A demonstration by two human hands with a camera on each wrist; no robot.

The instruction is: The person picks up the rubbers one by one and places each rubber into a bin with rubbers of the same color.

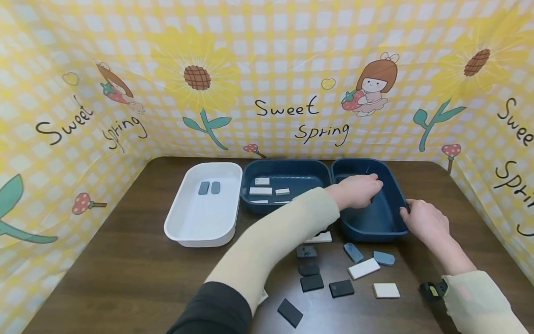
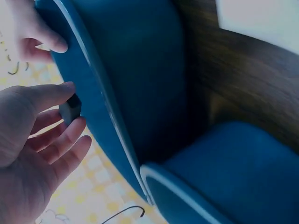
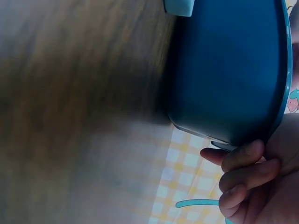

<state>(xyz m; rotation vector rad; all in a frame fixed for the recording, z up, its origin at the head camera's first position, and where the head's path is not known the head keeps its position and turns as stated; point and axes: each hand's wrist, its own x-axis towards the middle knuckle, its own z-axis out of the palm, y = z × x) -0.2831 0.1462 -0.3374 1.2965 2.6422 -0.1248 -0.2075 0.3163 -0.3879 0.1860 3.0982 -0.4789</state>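
My left hand (image 1: 359,190) is over the right-hand dark blue bin (image 1: 371,234), pinching a small dark block (image 2: 70,109) between thumb and fingers. At that bin's right rim, my right hand (image 1: 427,221) has its fingers curled. A thin dark block (image 3: 222,146) shows at its fingertips in the right wrist view, mostly hidden by the fingers. On the table in front lie black blocks (image 1: 341,288), white blocks (image 1: 386,291) and rounded blue-grey blocks (image 1: 384,258). My left forearm hides part of this group.
A second dark blue bin (image 1: 288,164) with several white blocks stands in the middle. To its left is a white bin (image 1: 200,234) holding two blue-grey blocks (image 1: 215,188). Yellow checked cloth (image 1: 288,69) hangs behind the brown table (image 1: 125,260).
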